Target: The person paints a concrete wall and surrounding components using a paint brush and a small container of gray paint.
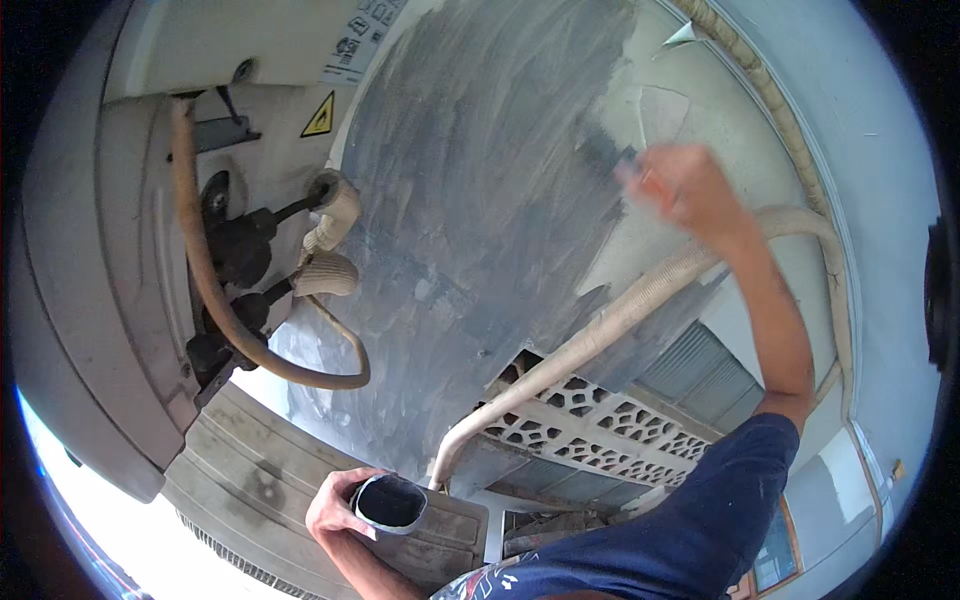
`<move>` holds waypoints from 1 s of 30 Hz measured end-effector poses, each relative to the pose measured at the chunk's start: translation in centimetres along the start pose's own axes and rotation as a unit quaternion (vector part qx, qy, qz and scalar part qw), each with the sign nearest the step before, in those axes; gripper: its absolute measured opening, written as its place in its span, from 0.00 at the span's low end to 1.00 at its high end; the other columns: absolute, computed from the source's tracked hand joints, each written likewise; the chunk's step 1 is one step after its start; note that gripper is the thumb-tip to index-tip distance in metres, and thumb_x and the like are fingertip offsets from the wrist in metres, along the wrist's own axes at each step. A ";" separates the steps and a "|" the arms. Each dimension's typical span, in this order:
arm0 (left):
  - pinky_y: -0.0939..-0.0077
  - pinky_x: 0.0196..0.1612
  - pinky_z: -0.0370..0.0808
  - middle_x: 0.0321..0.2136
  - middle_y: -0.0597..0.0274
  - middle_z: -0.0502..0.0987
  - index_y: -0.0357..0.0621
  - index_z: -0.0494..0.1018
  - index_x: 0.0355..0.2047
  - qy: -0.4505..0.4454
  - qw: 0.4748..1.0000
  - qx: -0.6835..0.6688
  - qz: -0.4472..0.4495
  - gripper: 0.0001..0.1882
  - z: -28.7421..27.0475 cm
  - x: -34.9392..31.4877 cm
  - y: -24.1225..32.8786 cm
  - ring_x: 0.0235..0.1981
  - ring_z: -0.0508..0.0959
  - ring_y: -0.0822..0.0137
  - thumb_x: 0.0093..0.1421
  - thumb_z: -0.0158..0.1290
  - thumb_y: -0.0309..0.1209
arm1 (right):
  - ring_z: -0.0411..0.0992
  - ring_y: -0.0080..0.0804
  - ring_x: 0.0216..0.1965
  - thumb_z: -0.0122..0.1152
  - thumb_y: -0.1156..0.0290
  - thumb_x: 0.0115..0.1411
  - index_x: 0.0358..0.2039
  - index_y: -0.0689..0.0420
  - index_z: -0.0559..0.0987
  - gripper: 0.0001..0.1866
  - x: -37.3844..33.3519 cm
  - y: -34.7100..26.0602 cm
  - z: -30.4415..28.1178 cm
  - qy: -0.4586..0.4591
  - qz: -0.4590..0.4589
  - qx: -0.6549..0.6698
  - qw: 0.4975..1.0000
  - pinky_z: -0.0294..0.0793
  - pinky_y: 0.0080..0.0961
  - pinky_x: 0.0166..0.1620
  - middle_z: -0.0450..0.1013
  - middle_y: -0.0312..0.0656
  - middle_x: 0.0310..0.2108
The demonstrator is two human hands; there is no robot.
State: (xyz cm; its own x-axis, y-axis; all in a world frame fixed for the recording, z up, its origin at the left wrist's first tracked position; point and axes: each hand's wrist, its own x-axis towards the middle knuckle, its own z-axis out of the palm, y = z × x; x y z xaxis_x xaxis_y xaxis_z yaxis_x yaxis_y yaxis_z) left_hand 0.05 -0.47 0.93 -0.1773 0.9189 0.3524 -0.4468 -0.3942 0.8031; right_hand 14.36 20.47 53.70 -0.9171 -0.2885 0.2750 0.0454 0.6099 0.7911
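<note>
My left hand (334, 507), low in the head view, is closed round the side of a small cut-open container (402, 529) with dark grey paint inside. At the upper right my right hand (690, 190) is raised to the wall and smeared by motion. Its fingers are closed on a blurred tool with an orange handle (655, 187), which looks like a paintbrush. The dark tip touches or nearly touches the edge of the grey paint. Streaky grey paint (480, 180) covers much of the wall, while a pale strip (720, 110) lies to its right.
An outdoor air-conditioner unit (130, 270) with valves and a looping tan hose (215, 295) fills the left. A thick wrapped pipe (600, 325) slants across the wall below my right hand. Pierced vent blocks (610, 425) sit beneath it. Another casing (260, 470) lies below left.
</note>
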 end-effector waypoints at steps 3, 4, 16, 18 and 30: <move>0.67 0.58 0.68 0.45 0.52 0.78 0.26 0.71 0.50 -0.008 1.000 -0.004 0.004 0.55 0.4 0.2 0.2 0.49 0.76 0.62 0.20 0.79 0.40 | 0.71 0.41 0.17 0.57 0.60 0.60 0.18 0.57 0.72 0.17 -1.4 -3.4 1.5 -0.092 -0.009 0.060 0.994 0.69 0.35 0.22 0.69 0.46 0.14; 0.67 0.57 0.68 0.45 0.52 0.78 0.26 0.70 0.51 -0.011 1.000 -0.011 0.003 0.55 0.4 0.3 0.3 0.49 0.76 0.62 0.20 0.79 0.40 | 0.71 0.41 0.16 0.57 0.60 0.60 0.18 0.57 0.73 0.18 -1.7 -3.3 1.4 -0.144 -0.015 0.101 0.984 0.69 0.34 0.22 0.69 0.45 0.14; 0.67 0.56 0.69 0.45 0.51 0.78 0.25 0.69 0.51 0.005 1.000 -0.013 -0.015 0.57 0.1 0.0 0.0 0.48 0.77 0.62 0.19 0.79 0.40 | 0.71 0.41 0.18 0.65 0.67 0.55 0.19 0.61 0.72 0.15 -3.3 3.7 -2.1 0.191 0.049 -0.146 0.969 0.73 0.32 0.24 0.72 0.43 0.18; 0.67 0.56 0.69 0.45 0.51 0.78 0.25 0.69 0.51 0.013 1.000 -0.007 -0.016 0.57 0.1 -0.1 0.0 0.48 0.76 0.62 0.19 0.79 0.40 | 0.71 0.39 0.17 0.65 0.67 0.55 0.21 0.60 0.73 0.13 -4.2 1.7 -1.3 0.090 0.064 -0.089 0.990 0.73 0.31 0.23 0.71 0.42 0.17; 0.68 0.56 0.69 0.45 0.52 0.77 0.25 0.69 0.51 0.007 0.999 0.018 -0.028 0.57 -0.3 0.0 -0.3 0.48 0.76 0.63 0.18 0.80 0.41 | 0.66 0.32 0.14 0.69 0.70 0.49 0.22 0.59 0.74 0.11 -6.9 -5.2 -0.1 0.010 -0.025 0.055 0.998 0.63 0.28 0.17 0.65 0.38 0.14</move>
State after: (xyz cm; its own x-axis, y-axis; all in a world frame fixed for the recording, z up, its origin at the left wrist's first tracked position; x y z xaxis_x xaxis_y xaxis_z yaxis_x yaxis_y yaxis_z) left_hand -0.08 -0.34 0.60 -0.1648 0.9393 0.3009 -0.4237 -0.3429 0.8384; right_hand 20.49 19.25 47.71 -0.9093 -0.3347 0.2473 -0.0460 0.6714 0.7397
